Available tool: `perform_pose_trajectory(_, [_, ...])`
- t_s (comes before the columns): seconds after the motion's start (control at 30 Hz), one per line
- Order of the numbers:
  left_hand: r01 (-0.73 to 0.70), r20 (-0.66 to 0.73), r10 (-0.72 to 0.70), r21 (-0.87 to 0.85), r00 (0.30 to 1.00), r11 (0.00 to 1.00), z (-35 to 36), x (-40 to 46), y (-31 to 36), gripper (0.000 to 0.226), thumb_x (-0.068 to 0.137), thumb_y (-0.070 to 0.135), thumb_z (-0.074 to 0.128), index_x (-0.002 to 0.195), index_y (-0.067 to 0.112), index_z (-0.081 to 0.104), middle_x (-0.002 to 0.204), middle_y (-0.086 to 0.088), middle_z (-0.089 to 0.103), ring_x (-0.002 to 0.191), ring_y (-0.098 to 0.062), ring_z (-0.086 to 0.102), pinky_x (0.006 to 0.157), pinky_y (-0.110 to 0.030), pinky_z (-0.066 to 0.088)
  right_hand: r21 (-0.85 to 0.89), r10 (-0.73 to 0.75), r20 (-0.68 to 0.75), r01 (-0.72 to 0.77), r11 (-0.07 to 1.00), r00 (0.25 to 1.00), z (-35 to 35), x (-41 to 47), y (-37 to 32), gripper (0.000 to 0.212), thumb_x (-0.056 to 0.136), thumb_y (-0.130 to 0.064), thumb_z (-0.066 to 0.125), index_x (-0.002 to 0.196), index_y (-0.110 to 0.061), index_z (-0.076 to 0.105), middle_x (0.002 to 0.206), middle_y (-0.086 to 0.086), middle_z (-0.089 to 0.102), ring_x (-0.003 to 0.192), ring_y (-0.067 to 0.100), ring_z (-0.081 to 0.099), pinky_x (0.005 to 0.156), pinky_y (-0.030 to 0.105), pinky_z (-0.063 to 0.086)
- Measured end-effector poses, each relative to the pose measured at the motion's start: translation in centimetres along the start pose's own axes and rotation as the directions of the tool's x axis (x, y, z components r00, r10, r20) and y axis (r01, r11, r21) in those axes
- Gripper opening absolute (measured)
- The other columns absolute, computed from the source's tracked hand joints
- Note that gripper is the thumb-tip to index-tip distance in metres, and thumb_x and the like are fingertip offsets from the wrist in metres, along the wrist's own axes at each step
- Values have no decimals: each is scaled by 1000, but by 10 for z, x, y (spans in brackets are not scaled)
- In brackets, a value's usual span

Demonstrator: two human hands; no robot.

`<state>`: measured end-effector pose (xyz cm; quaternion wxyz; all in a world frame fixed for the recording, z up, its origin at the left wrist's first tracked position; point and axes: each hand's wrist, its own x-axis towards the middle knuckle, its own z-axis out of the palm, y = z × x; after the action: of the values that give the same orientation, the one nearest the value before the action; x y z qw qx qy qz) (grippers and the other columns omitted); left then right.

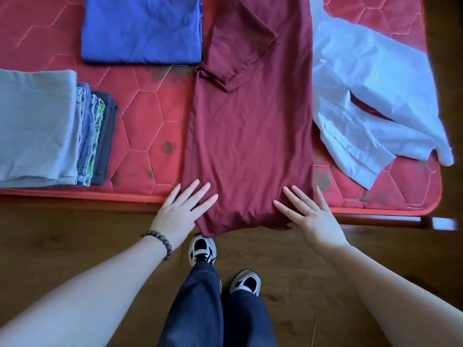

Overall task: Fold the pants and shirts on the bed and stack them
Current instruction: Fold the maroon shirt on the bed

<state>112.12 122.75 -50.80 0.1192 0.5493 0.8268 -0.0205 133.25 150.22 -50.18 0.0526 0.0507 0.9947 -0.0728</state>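
Both our hands, left hand (pixel 178 212) and right hand (pixel 308 216), lie flat with fingers spread wide on the maroon T-shirt's (pixel 250 126) hem overhanging the mattress's (pixel 150 116) near edge.

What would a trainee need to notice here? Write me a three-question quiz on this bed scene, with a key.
1. True or false: the maroon shirt lies wholly on the bed, with no part past its edge.
2. Which garment is not yet folded? A) the blue shirt B) the white shirt C) the grey pants on top of the folded stack
3. Fill in: the left hand and right hand both have their fingers ____.

Key
1. False: its near hem hangs over the edge toward the floor.
2. B: it lies spread and rumpled to the right of the maroon shirt.
3. Straight, spread on or beside the hem; neither grips the cloth.
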Motion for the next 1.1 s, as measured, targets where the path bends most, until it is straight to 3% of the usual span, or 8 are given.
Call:
perform_pose_trajectory(0.2, [33,-47,-39,-131,998,991,-26,18,6,59,59,2,79,113,25,73,131,-3,61,127,-28,52,110,-55,30,260,119,-13,-111,959,993,-20,17,-5,26,77,-5,78,102,-13,77,120,10,67,118,33,60,106,59,36])
perform_pose_trajectory(0.33, [84,185,10,-494,983,866,-61,46,-18,37,78,9,59,109,23,74,136,13,54,144,-9,23,120,-36,-2,562,209,263,-326,761,942,-68,47,13,18,88,-9,67,101,-19,76,98,-7,74,95,-7,58,108,29,36])
perform_pose_trajectory(0.43, [360,390,-41,-799,920,481,-104,91,-45,27,74,21,57,88,8,76,94,3,70,103,-10,59,106,-35,39,751,196,467,-504,426,862,-110,92,42,19,88,-17,68,80,-32,76,73,-11,70,67,-2,61,66,18,50])
perform_pose_trajectory(0.57, [537,614,-81,-740,785,-405,-120,140,-69,20,73,26,66,79,12,79,91,-10,75,82,-23,72,79,-39,58,772,335,635,-591,-233,697,-105,149,62,8,88,-13,63,88,-9,69,71,9,67,63,19,64,55,24,55])
perform_pose_trajectory(0.67, [442,657,-139,-633,741,-635,-93,148,-77,52,94,52,45,99,10,75,106,-13,72,92,-28,71,75,-43,58,648,406,761,-624,-436,507,-78,155,60,50,96,-47,49,117,-2,61,79,12,68,68,21,65,69,33,56])
perform_pose_trajectory(0.83, [399,668,-334,-696,666,-597,-61,129,-78,58,85,63,55,111,12,63,106,-7,72,98,-22,69,86,-42,55,674,454,737,-596,-436,501,-53,129,67,78,80,-76,40,103,-6,65,86,8,74,77,21,71,70,35,54])
perform_pose_trajectory(1.0, [592,390,-520,-745,760,307,-48,116,-64,38,70,40,81,89,10,68,87,-2,72,82,-21,66,77,-34,53,790,593,535,-605,-98,602,-34,113,58,15,88,-24,68,93,-11,71,93,14,72,80,21,64,77,38,51])
perform_pose_trajectory(1.1, [577,338,-551,-739,763,347,-46,112,-68,26,80,32,76,85,7,69,79,-3,70,74,-22,63,71,-34,50,760,701,480,-649,-33,527,-31,104,61,22,94,-28,60,85,-11,70,77,9,61,73,21,55,71,40,46])
